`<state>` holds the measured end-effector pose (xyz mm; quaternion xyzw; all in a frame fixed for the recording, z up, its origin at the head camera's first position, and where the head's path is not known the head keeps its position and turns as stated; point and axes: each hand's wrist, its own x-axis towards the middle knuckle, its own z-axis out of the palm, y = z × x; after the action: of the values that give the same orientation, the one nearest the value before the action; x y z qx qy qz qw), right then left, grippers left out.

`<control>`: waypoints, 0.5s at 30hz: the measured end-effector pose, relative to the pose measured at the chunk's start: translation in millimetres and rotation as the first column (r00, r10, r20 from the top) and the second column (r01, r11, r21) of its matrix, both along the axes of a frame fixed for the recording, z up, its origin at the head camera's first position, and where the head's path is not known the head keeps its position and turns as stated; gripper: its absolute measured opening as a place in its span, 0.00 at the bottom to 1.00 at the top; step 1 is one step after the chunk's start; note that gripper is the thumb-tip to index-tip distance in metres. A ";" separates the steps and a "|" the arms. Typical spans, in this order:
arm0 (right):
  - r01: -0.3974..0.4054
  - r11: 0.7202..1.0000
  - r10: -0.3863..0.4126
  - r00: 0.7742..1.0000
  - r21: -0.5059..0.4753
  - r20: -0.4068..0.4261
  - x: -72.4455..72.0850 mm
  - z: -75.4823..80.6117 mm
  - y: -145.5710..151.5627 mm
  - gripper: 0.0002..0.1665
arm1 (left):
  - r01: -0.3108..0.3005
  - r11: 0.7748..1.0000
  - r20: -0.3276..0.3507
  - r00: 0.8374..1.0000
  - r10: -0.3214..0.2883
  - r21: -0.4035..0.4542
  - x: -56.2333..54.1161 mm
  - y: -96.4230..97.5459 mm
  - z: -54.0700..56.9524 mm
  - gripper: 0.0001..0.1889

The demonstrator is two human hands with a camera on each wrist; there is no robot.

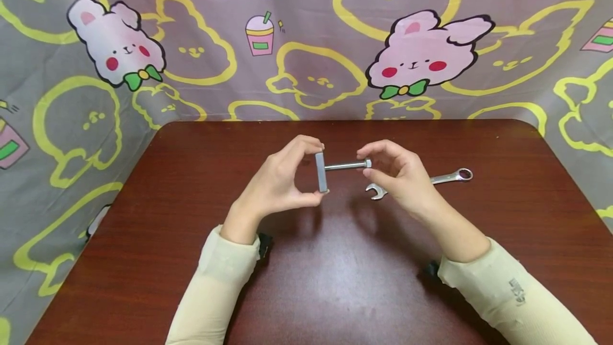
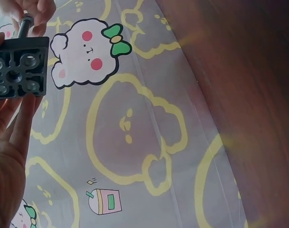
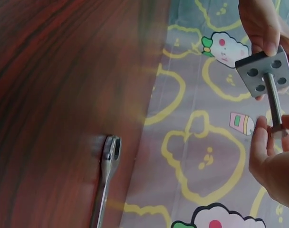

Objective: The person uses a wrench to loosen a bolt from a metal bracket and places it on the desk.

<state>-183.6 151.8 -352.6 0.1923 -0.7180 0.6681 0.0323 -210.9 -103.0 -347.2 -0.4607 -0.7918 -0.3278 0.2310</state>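
Note:
Above the table, my left hand (image 1: 280, 177) grips a square grey metal plate (image 1: 321, 173) by its opposite edges, between thumb and fingers. A long hex-head bolt (image 1: 346, 165) sticks out level from the middle of the plate towards the right. My right hand (image 1: 404, 177) has thumb and fingers curled round the bolt's head. In the right wrist view, the plate's flat face (image 3: 262, 65) has a hole near each corner, around the bolt shank (image 3: 274, 102). Its ribbed, hollowed back (image 2: 15, 65) shows in the left wrist view. Whether the bolt is threaded in is hidden.
A combination wrench (image 1: 450, 177) lies on the dark red wooden table (image 1: 335, 281), partly behind my right hand in the head view. Its ring end (image 3: 112, 147) shows in the right wrist view. A patterned cloth (image 1: 306, 31) hangs round the back and sides.

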 end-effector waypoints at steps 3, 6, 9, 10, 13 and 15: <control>-0.035 0.999 0.034 0.998 0.002 0.058 0.5 0.4 4.5 0.13 | 0.009 1.000 -0.002 1.000 -0.009 0.000 0.7 -0.4 -0.8 0.33; -0.034 0.999 0.030 0.993 0.029 0.112 0.5 1.8 9.0 0.11 | 0.027 1.000 -0.014 1.000 -0.028 -0.006 1.2 0.2 -1.0 0.32; -0.018 0.995 0.004 0.990 0.094 0.143 -1.5 4.3 10.8 0.08 | 0.039 0.999 -0.032 0.999 -0.039 -0.012 1.0 0.6 -0.6 0.32; -0.017 0.994 -0.001 0.988 0.111 0.152 -2.5 5.1 10.8 0.08 | 0.040 0.999 -0.041 0.998 -0.040 -0.015 0.9 0.7 -0.4 0.31; -0.025 0.991 0.002 0.985 0.133 0.173 -5.5 7.1 9.6 0.08 | 0.037 0.999 -0.058 0.998 -0.038 -0.022 0.7 0.4 -0.1 0.31; -0.029 0.991 0.005 0.983 0.129 0.181 -6.8 8.0 8.4 0.08 | 0.036 0.999 -0.069 0.997 -0.038 -0.028 0.8 0.2 0.0 0.31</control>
<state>-190.3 160.2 -344.5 0.1389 -0.7586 0.6346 -0.0511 -210.1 -102.8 -347.2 -0.4895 -0.7790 -0.3051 0.2459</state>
